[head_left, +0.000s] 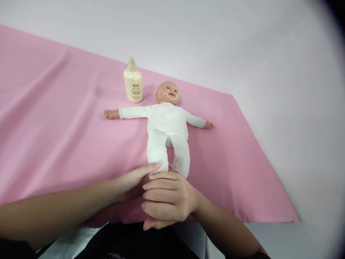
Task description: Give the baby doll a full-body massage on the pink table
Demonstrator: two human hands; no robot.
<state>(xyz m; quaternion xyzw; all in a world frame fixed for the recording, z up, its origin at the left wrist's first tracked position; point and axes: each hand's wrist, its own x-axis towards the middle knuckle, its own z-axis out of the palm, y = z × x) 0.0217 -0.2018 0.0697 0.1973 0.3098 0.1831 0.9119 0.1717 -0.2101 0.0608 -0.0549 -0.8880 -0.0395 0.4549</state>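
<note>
A baby doll (pixel 167 120) with a white cloth body lies on its back, arms spread and head away from me. My left hand (pixel 136 180) grips its lower leg on the left side, thumb on top of the white cloth. Across the lower end of that same leg lies my right hand (pixel 168 198), its fingers curled and covering the foot. Both hands are close together near the front edge of the pink sheet. The doll's other foot is hidden behind my right hand.
A cream pump bottle (pixel 133 82) with a printed label stands upright left of the doll's head. The pink sheet (pixel 67 126) covers the table and has a few soft folds. Beyond its far and right edges is a pale surface (pixel 269 72).
</note>
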